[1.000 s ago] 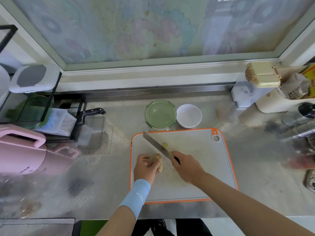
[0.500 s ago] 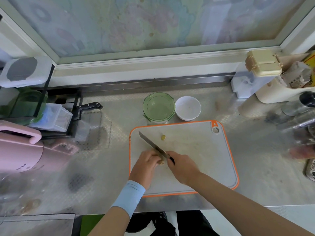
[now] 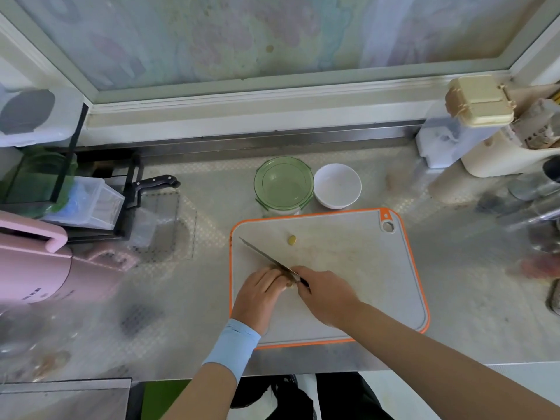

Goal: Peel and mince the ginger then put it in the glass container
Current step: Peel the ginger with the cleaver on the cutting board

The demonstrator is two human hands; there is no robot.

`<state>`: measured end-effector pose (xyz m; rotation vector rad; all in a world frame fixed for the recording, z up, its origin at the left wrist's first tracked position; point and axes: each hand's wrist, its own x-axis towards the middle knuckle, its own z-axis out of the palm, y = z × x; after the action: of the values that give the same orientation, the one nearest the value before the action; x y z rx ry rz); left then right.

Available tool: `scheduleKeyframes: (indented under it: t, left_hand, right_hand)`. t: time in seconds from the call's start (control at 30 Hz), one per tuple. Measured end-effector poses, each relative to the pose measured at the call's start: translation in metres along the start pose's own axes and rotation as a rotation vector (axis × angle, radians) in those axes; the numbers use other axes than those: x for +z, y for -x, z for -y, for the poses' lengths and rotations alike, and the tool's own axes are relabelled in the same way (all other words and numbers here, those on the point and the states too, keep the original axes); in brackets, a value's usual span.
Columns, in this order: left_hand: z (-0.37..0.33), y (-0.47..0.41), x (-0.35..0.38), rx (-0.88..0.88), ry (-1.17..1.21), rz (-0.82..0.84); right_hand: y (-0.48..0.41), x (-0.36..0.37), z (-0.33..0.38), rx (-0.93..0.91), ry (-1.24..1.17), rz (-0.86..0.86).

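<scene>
I note the fingers (image 3: 271,275) of the left hand (image 3: 257,295) curled down over the ginger (image 3: 288,281), pinning it to the cutting board (image 3: 363,268) in the lower centre of the frame. Most of the ginger is hidden beneath them; only a brown edge shows on the right side. The right hand (image 3: 325,294) has its fingers wrapped round the handle of the knife (image 3: 263,255). The blade lies across the ginger and points toward the upper left of the board. A pale blue wristband (image 3: 231,348) sits on the left forearm.

One small yellowish cut piece (image 3: 291,240) lies apart on the board, above the hands. The board is grey with an orange rim and rests on the counter (image 3: 197,298). Just beyond its top edge stands the green-tinted glass container (image 3: 283,184); I cannot tell whether it holds anything. A white bowl (image 3: 337,189) stands just to its right.
</scene>
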<state>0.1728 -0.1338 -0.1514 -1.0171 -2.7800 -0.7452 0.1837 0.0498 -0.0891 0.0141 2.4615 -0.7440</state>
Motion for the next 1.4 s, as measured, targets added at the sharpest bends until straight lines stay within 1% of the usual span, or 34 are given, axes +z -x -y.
scheduleKeyframes:
  t: [0.17, 0.27, 0.4, 0.53, 0.87, 1.4]
  left_hand:
    - [0.001, 0.005, 0.005, -0.010, 0.022, -0.027]
    - [0.004, 0.007, 0.008, -0.024, -0.002, -0.026]
    - [0.004, 0.008, 0.009, -0.021, -0.016, -0.005]
    - [0.004, 0.008, 0.009, -0.005, -0.019, -0.025]
    - [0.000, 0.005, 0.007, -0.034, -0.006, -0.076]
    - [-0.001, 0.005, 0.006, -0.065, 0.031, -0.057]
  right_hand:
    - [0.012, -0.001, 0.000, -0.023, 0.127, -0.060]
    - [0.022, -0.001, -0.001, -0.048, 0.161, -0.092]
    - [0.032, 0.000, -0.001, -0.039, 0.183, -0.094]
    - [0.038, 0.000, 0.002, -0.030, 0.188, -0.104]
    - [0.037, -0.001, 0.003, 0.013, 0.167, -0.070]
    - [0.039, -0.003, 0.002, 0.031, 0.189, -0.052]
